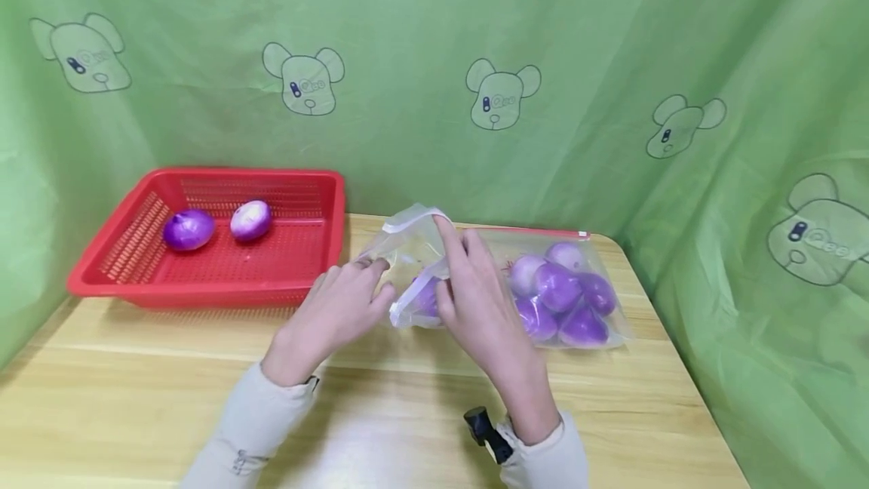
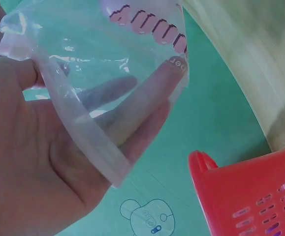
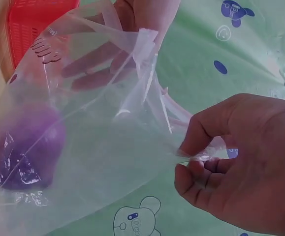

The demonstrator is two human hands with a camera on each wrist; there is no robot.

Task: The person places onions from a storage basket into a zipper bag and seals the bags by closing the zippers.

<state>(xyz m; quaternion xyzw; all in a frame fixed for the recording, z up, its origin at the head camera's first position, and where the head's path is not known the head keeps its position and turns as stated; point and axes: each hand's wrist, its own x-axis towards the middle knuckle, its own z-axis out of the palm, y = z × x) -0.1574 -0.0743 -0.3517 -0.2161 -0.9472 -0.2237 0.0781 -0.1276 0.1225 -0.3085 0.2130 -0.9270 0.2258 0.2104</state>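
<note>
Beside basket point(image 1: 204, 278), both hands pinch bag point(image 1: 543, 247) rim.

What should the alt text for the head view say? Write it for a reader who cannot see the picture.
Two hands hold open the mouth of a clear plastic zip bag lying on a wooden table: the left hand at its left edge, the right hand pinching the other lip. Purple onions fill the bag, and a red basket at the left holds two more onions.

You have two purple onions point(image 1: 188, 229) in one red basket point(image 1: 308, 289), one clear zip bag point(image 1: 475, 247) holding roughly seven more, all on one table point(image 1: 407, 398).
</note>
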